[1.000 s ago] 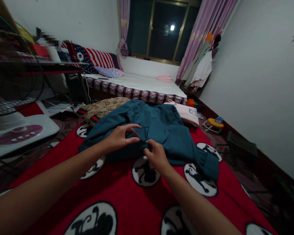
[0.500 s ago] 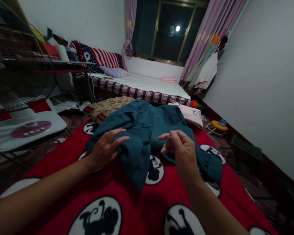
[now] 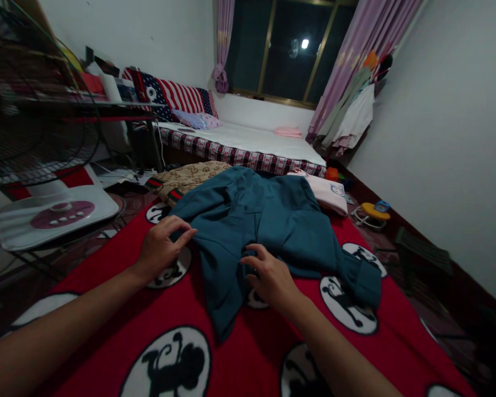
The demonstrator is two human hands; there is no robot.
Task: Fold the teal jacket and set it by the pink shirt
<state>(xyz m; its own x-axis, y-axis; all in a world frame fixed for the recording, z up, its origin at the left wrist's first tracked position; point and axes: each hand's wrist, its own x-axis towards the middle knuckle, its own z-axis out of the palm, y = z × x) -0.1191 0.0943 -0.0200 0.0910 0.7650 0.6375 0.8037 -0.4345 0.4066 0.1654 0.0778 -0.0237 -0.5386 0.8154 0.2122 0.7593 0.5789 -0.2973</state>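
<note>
Hands on teal garment [image 3: 268, 220] spread over red blanket [image 3: 240, 353]: left hand [image 3: 161, 248] pinning its edge flat, fingers open; right hand [image 3: 270, 278] pressing a fold, ungrasping

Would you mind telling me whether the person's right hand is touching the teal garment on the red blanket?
Touching. The head view shows the right hand lying on the teal garment, its fingers pressed onto the fabric with no gap visible.

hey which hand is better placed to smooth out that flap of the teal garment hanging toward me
Probably the right hand: it rests on the teal garment right beside the hanging flap. The left hand touches only the garment's far left edge, over the red blanket.
</note>
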